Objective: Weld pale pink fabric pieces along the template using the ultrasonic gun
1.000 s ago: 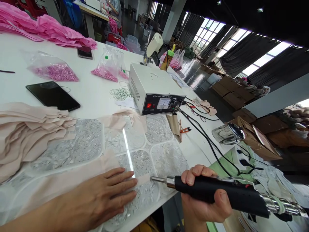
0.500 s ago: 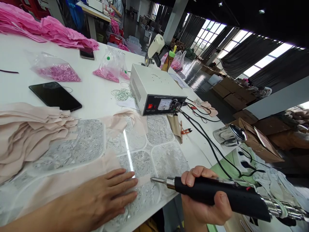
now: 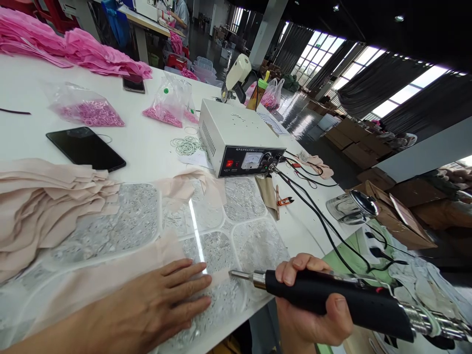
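My left hand (image 3: 162, 300) lies flat, fingers stretched out, pressing a pale pink fabric strip (image 3: 99, 280) onto a stone-patterned mat (image 3: 140, 201). The strip's narrow end pokes out past my fingertips. In my right hand (image 3: 313, 314) is a black handheld ultrasonic welder (image 3: 332, 300), fingers wrapped round its body. Its metal tip points left and is at the strip's end; whether it touches the fabric I cannot tell. More pale pink strips (image 3: 44, 206) are stacked at the left, and a crumpled piece (image 3: 191, 184) lies at the mat's far side.
A white control box (image 3: 239, 132) with a lit red switch stands behind the mat, black cables (image 3: 317, 211) running right from it. Also on the table are a phone (image 3: 86, 147), bags of pink rings (image 3: 92, 110), orange-handled snips (image 3: 284, 201) and a glass jar (image 3: 350, 206). A person (image 3: 180, 17) is far back.
Very little differs. The welder's tip has shifted slightly left along the strip's end, closer to my left fingertips. My left hand stays flat in nearly the same place.
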`<state>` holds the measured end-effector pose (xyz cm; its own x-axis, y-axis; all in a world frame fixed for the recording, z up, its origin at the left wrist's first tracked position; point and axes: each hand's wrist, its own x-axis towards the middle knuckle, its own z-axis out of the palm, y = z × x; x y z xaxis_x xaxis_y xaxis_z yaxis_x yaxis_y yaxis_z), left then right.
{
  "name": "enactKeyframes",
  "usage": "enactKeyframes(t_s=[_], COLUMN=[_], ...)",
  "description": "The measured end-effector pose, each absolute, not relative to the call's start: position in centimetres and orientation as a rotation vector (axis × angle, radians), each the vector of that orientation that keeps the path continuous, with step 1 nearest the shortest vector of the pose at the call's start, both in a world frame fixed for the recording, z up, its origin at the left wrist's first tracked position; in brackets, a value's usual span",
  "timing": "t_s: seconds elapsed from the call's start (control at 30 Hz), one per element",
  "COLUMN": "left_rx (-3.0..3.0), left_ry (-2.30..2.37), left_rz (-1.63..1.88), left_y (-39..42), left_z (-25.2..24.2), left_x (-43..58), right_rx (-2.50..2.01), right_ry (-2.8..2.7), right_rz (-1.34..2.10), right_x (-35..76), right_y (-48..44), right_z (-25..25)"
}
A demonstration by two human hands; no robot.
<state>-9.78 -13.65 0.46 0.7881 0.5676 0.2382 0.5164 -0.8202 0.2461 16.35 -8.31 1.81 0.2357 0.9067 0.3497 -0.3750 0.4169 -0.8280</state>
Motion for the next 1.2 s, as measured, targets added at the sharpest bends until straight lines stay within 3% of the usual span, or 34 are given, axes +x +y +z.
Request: enactKeyframes(t_s=[1.2], left_rx=[2.784], left_ry=[0.924], left_rz=[0.522], left_y=[-14.3], left_z=[-0.2], left_x=[-9.6], right_rx=[-0.685], right_ry=[-0.990], right_rz=[0.977], right_x=[16.5], right_y=[-8.2], right_z=[1.7])
